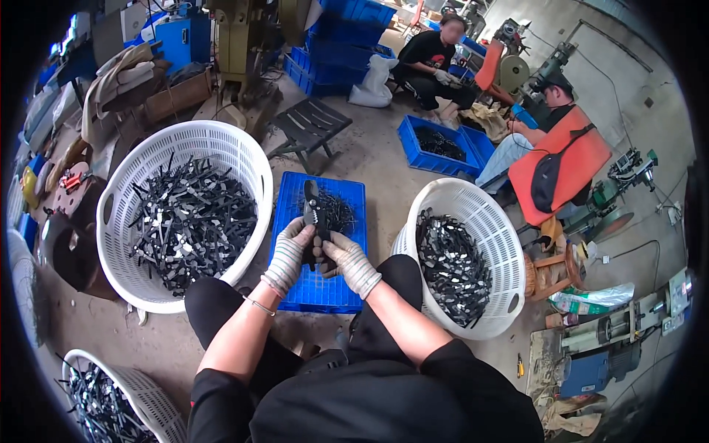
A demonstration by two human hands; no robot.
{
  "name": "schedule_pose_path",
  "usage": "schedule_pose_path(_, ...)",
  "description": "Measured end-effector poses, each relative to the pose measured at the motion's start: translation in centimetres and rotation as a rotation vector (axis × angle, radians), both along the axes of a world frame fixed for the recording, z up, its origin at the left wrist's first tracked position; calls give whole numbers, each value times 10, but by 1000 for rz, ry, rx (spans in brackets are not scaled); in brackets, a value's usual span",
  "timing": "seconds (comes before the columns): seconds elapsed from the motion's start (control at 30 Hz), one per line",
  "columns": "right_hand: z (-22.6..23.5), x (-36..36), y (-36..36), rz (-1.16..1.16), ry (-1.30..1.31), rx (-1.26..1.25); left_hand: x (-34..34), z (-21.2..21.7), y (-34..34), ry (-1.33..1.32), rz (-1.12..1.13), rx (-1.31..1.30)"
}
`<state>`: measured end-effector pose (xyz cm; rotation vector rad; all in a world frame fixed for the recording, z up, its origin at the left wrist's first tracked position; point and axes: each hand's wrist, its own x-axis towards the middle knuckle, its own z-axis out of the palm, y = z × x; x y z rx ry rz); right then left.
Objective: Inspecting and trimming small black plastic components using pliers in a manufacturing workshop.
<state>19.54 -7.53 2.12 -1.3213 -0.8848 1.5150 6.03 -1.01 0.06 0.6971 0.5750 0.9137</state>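
Right above the low blue plastic crate with a gridded top (317, 299), two gloved hands hold one black hand tool shaped like pruning shears (312, 210), its broad end pointing up and away from the wearer. The left hand (289, 249), in a pale knitted glove with coloured bands at the cuff, grasps the tool along its left side, with the thumb laid against it. The right hand (347, 260), in a matching glove, pinches the tool's lower part from the other side; how its hidden fingers wrap, I cannot tell. A loose cluster of thin black pieces (337, 212) lies on the crate, just beyond the hands. Left of the crate stands a large round white plastic basket with slotted walls (118, 255), heaped with black strip-like parts (188, 229); to the crate's right, a similar white slotted basket (509, 258) holds shiny black parts (452, 269). Farther off, nearer the wearer and to the crate's left, another white basket (151, 391) carries more dark pieces. Just beyond the crate sits a black folding stool (309, 124). Well past the crate, to the right, two seated people are beside a blue bin of black parts (436, 164), near a red-orange chair (572, 173) draped with a black pouch (545, 182).
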Motion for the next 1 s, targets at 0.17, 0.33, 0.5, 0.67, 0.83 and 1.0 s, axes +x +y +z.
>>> schedule_pose_path(0.17,-7,-13,-2,-80,162,41,-1,0,-4,-90,-61,-114)
schedule_pose_path(0.33,-4,-15,1,-146,288,-26,1,8,-3,-105,-53,-172)
schedule_pose_path(0.5,8,21,2,56,256,-50,-29,23,10,74,-255,-207)
schedule_pose_path(0.67,17,60,4,235,226,-122,-38,39,15,222,-358,-107)
schedule_pose_path(0.83,10,57,10,160,238,-67,-38,29,19,188,-300,-58)
schedule_pose_path(1.0,-7,54,24,-10,613,98,-24,17,29,-251,-71,-108)
